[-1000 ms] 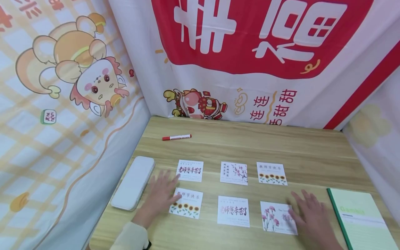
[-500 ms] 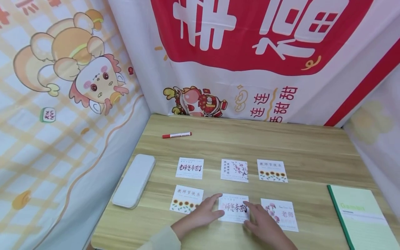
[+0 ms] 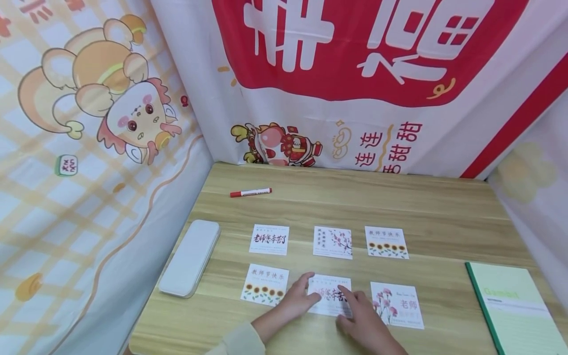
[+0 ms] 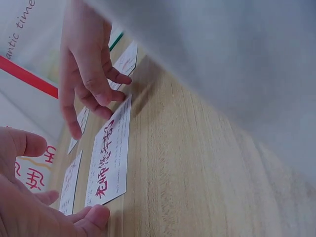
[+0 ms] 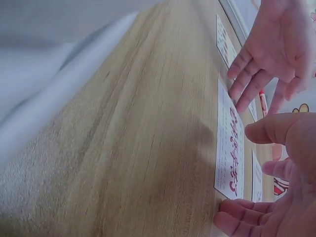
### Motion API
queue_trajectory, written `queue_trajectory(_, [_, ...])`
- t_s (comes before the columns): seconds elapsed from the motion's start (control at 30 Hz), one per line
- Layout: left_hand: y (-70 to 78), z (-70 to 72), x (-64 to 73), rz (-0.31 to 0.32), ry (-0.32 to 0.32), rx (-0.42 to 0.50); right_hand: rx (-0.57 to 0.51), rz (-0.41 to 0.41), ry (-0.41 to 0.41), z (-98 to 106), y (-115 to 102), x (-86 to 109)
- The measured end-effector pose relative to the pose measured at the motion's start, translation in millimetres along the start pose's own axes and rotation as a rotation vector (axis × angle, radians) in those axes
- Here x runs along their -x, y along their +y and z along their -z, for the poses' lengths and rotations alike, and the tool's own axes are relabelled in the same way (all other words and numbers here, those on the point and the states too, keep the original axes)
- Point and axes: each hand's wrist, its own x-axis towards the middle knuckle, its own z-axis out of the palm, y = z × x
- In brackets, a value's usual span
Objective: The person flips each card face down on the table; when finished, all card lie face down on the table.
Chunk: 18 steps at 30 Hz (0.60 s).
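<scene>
A square white card with red Chinese lettering (image 3: 327,295) lies flat in the front row, between my two hands. At its left edge is my left hand (image 3: 298,297), thumb and fingers spread apart. My right hand (image 3: 365,318) is at its right side, the index finger reaching over the card's surface. In the left wrist view the left fingertips (image 4: 98,216) are at the near end of the card (image 4: 109,153). In the right wrist view the right fingertips (image 5: 228,223) are beside the other end. Neither hand pinches it; whether the fingertips touch it is hard to tell.
Left and right of it lie a sunflower card (image 3: 265,284) and a pink-flower card (image 3: 397,305). Behind are a lettered card (image 3: 268,239), a blossom card (image 3: 333,242) and another sunflower card (image 3: 386,242). A white case (image 3: 190,259), red marker (image 3: 251,193) and green notebook (image 3: 510,305) lie around them.
Both hands came inward from the outer cards to the middle front card. Over the last half second that card shifted slightly left, and the right hand moved left with it.
</scene>
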Motion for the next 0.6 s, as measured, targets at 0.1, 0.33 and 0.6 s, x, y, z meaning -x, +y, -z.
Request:
queue_trajectory(0.1, [0.2, -1.9, -0.7, 0.023, 0.021, 0.037, -0.001, -0.004, 0.000, -0.4, -1.1, 0.3])
queue_trajectory(0.33, [3.4, -2.4, -1.4, 0.036, 0.069, 0.072, -0.007, -0.006, -0.014, 2.9, -3.5, -0.1])
queue_trajectory(0.6, [6.9, 1.6, 2.6, -0.009, 0.101, 0.125, -0.093, 0.036, 0.019, 6.6, -5.1, 3.0])
